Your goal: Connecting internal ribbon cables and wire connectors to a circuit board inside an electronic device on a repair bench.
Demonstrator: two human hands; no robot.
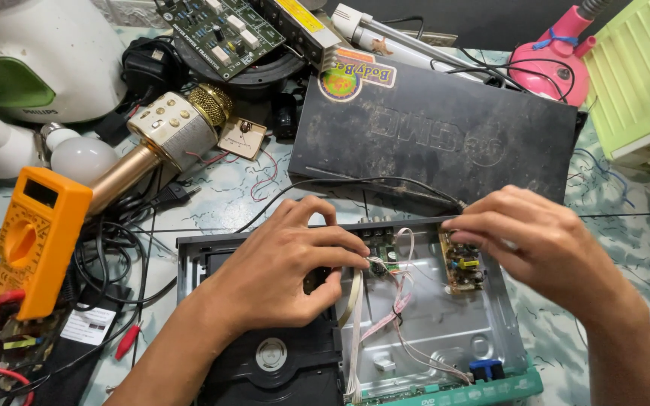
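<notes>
I see round green-and-yellow sticker (pixel 341 81) on corner of black lid (pixel 445 135), lying behind open player box (pixel 445 331). White label (pixel 88 325) low on left of surface (pixel 626 233). Orange meter (pixel 33 239), gold microphone (pixel 167 139), white bulb (pixel 80 158), pink lamp (pixel 554 64) crowd around. Black wires (pixel 114 271) tangle at left. Box sits near middle, metal floor bare, black disc tray (pixel 276 361) inside. My left hand (pixel 287 263) pinches small green board (pixel 385 259). My right hand (pixel 543 240) curls on yellow board (pixel 462 263), fingers narrow.
</notes>
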